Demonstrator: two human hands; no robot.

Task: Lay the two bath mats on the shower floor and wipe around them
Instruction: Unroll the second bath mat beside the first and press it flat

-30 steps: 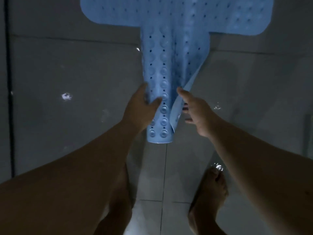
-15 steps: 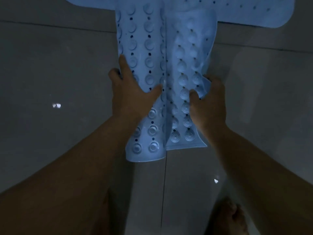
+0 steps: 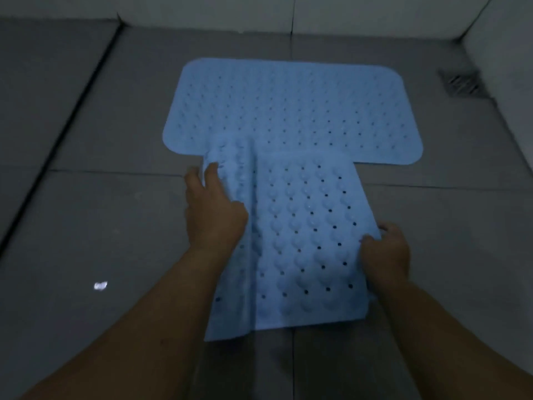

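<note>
Shower floor [image 3: 86,197]: grey tiles with dark grout lines, met by pale walls at the far edge; dimly lit.

First bath mat [image 3: 291,102]: blue, perforated, laid flat crosswise on the far tiles, near the walls.

Second bath mat [image 3: 300,241]: blue, same pattern of bumps and holes, lying lengthwise toward the person, its far end overlapping the near edge of the first mat. Mostly opened out; a raised lengthwise ridge remained left of centre, and the left strip looked not fully settled.

Left hand [image 3: 212,209]: fingers spread and laid on the left strip, pressing it outward and down.

Right hand [image 3: 388,249]: thumb on top and fingers curled under, pinching the mat's right edge.

Floor drain [image 3: 463,85]: grated, far right corner, well apart from both mats.

Bright speck [image 3: 101,285]: on a tile left of the left forearm; nature unclear.

Risks, as judged: the ridge could spring back if the left hand lifted early, since the sheet seemed to keep a curl; the overlap could leave a lip to trip on; pulling at the right edge could drag the first mat askew.

Change from half a second before: the second mat had been folded narrow between both hands; it had since opened to nearly full width, and the view had lifted to show the whole first mat and the drain.
</note>
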